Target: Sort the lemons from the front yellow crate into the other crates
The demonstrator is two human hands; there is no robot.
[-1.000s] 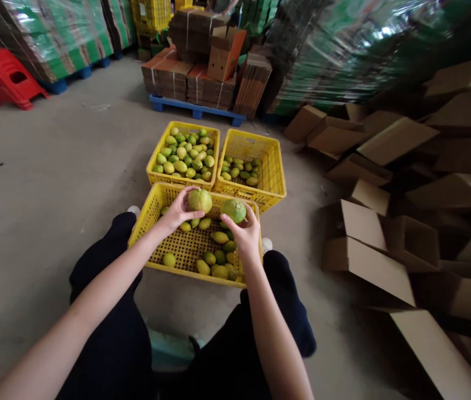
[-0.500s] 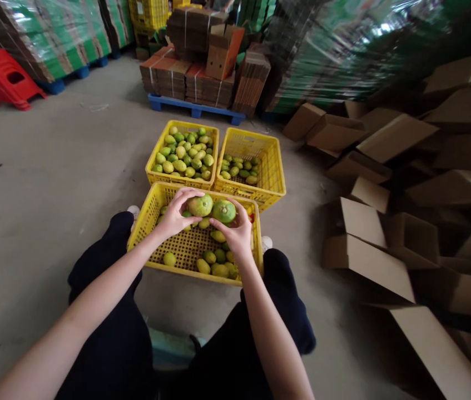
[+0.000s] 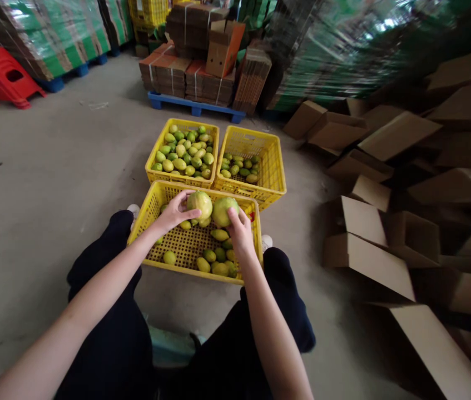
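My left hand [image 3: 175,212] is closed on a yellow-green lemon [image 3: 200,205]. Beside it, my right hand [image 3: 240,232] grips a second, greener lemon [image 3: 223,211], thumb across its near side. Both fruits are held up close together above the near yellow crate [image 3: 160,191], which stands between my legs. Inside that crate several lemons [image 3: 219,269] lie toward the right and near side, a single one [image 3: 169,258] sits at the lower left, and others are partly hidden beneath my hands.
Behind stand a yellow crate full of lemons [image 3: 183,150] and another crate [image 3: 274,166] with fewer. Cardboard boxes [image 3: 372,266] pile up on the right. Flattened cartons [image 3: 168,75] rest on a blue pallet [image 3: 196,106]. A red stool [image 3: 5,75] stands far left.
Both lemons have been turned in my fingers and show different sides. My thumbs have shifted up onto the near faces of the fruit. The crates stay in place.
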